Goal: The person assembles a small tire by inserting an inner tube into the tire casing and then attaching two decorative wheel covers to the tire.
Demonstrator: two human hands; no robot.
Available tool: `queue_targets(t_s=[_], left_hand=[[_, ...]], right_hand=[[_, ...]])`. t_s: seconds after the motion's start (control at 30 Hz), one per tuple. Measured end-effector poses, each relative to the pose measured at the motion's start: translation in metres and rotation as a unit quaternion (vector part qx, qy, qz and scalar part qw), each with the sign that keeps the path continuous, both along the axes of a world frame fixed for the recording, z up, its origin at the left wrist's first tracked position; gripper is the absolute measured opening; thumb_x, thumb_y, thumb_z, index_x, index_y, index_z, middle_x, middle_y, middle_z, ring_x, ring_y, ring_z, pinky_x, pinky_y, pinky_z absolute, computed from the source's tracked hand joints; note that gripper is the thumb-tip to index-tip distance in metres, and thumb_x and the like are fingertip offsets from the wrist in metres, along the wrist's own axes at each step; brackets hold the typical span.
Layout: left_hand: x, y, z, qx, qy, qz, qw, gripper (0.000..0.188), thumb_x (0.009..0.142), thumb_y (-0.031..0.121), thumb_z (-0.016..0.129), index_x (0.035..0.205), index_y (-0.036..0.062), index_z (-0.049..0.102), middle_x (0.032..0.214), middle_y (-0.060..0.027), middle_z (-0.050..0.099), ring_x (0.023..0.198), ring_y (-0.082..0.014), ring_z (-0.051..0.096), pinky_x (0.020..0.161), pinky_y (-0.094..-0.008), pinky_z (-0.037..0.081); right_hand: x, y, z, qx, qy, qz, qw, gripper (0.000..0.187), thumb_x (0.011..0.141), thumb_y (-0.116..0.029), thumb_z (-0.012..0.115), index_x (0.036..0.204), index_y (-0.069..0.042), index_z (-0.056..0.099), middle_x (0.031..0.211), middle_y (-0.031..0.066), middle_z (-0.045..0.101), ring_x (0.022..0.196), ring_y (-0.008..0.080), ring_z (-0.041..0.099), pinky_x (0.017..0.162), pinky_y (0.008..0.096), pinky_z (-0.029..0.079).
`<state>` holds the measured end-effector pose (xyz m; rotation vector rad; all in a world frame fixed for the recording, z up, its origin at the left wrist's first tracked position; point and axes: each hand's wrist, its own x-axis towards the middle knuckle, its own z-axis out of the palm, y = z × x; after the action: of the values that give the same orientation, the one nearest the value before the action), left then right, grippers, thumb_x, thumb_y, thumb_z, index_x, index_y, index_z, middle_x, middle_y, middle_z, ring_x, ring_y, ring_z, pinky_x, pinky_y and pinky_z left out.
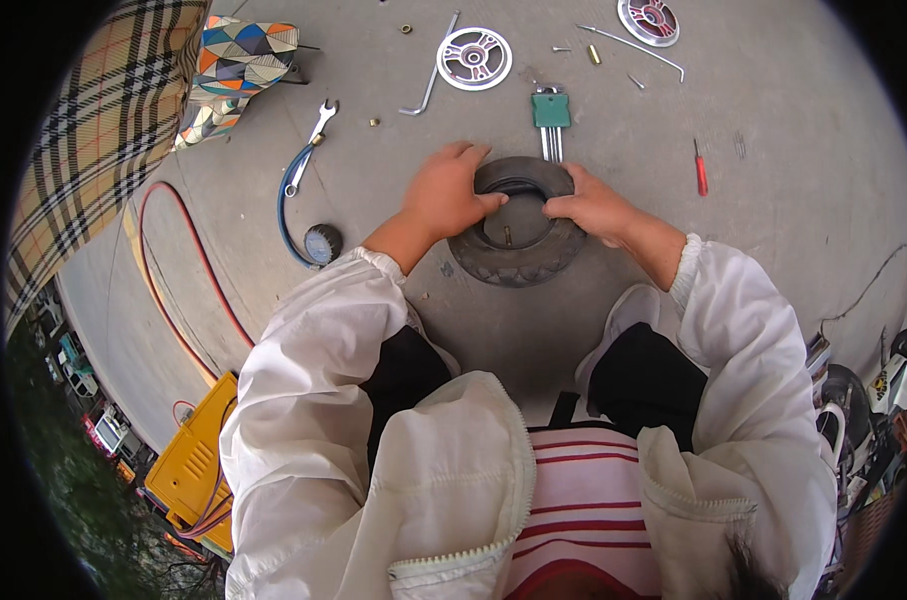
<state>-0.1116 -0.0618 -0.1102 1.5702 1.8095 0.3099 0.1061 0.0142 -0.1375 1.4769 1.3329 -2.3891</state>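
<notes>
A small black tire (518, 265) is tilted in front of me, low over the concrete floor between my feet. My left hand (448, 192) grips its upper left side, thumb at the inner rim and fingers over the outside. On the upper right, my right hand (595, 205) holds it the same way, with the thumb hooked inside the opening. A short brass valve stem (507, 235) shows within the tire's opening. Just beyond the tire lies a green holder of hex keys (550, 110), its lower end close to the tire's far edge.
Two wheel rims (474, 58) (649, 20), bent rods (633, 48) and small brass pieces lie farther off. A red screwdriver (700, 168) is at right. Leftward are a wrench (313, 145), a pressure gauge with blue hose (322, 244), a red hose (195, 245) and a yellow case (193, 460).
</notes>
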Motion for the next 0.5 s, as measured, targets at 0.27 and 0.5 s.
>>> queue_targets(t_s=[0.27, 0.5], left_hand=[[0.003, 0.002, -0.041, -0.185, -0.135, -0.044, 0.972, 0.069, 0.079, 0.029, 0.075, 0.137, 0.0019, 0.048, 0.119, -0.0229, 0.064, 0.109, -0.0365, 0.062, 0.094, -0.0381, 0.048], [0.025, -0.004, -0.023, -0.153, 0.075, -0.035, 0.985, 0.046, 0.081, 0.02, 0.069, 0.121, 0.0016, 0.054, 0.107, -0.0211, 0.067, 0.096, -0.0392, 0.065, 0.085, -0.0456, 0.051]], right_hand=[[0.009, 0.012, 0.003, -0.017, 0.014, 0.09, 0.996, 0.068, 0.074, -0.011, 0.068, 0.132, 0.012, 0.041, 0.111, 0.0186, 0.061, 0.096, 0.0225, 0.062, 0.081, 0.0322, 0.052], [0.002, 0.02, 0.006, -0.001, 0.01, 0.117, 0.993, 0.083, 0.073, -0.014, 0.07, 0.141, 0.012, 0.031, 0.119, 0.0234, 0.057, 0.108, 0.0266, 0.058, 0.092, 0.0335, 0.048]])
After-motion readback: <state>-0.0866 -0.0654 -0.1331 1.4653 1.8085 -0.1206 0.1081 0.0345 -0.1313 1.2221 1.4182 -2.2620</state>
